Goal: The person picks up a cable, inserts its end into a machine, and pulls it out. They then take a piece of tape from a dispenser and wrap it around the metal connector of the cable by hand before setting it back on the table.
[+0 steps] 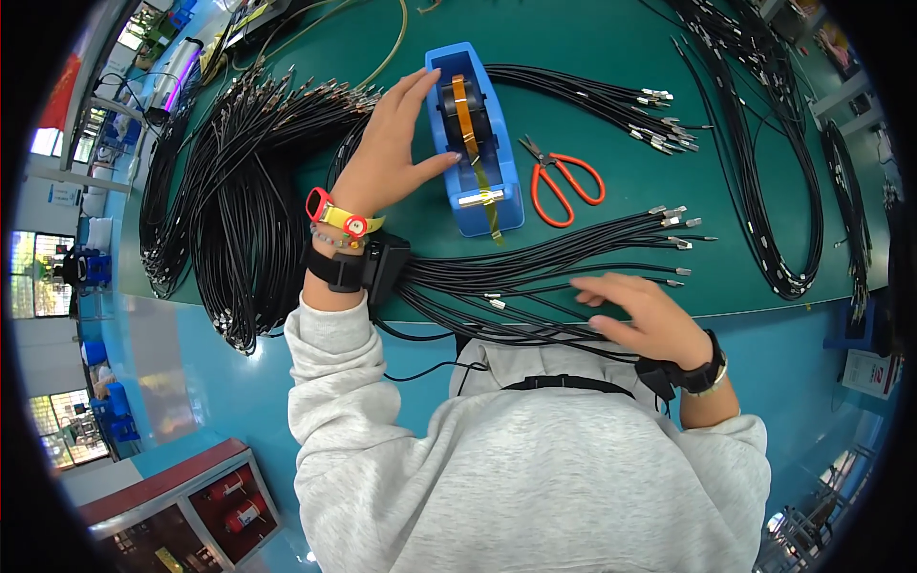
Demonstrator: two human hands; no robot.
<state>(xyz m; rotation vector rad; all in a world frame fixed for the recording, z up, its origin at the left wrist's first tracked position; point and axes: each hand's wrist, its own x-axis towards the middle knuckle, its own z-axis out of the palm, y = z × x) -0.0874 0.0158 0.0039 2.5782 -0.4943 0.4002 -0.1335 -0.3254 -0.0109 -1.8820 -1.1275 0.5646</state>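
My left hand (pixel 387 143) lies at the left side of a blue tape dispenser (pixel 503 205). Its fingers are spread, the fingertips at the far rim and the thumb over the near part. Inside sits a roll of amber tape (pixel 464 110), whose loose end (pixel 496 229) hangs over the cutting edge. Over the front bundle of black cables (pixel 497 272), my right hand (pixel 640 315) is open, fingers loosely stretched and thumb apart, with nothing seen in it. The cables fan out rightward to silvery tips. Orange-handled scissors (pixel 559 181) lie right of the dispenser.
A large heap of black cables (pixel 248 191) covers the left of the green table (pixel 611 38) and droops over its front edge. Another bundle (pixel 592 91) lies behind the scissors. Long looped cables (pixel 793 210) lie at the right. A red-topped cabinet (pixel 181 487) stands lower left.
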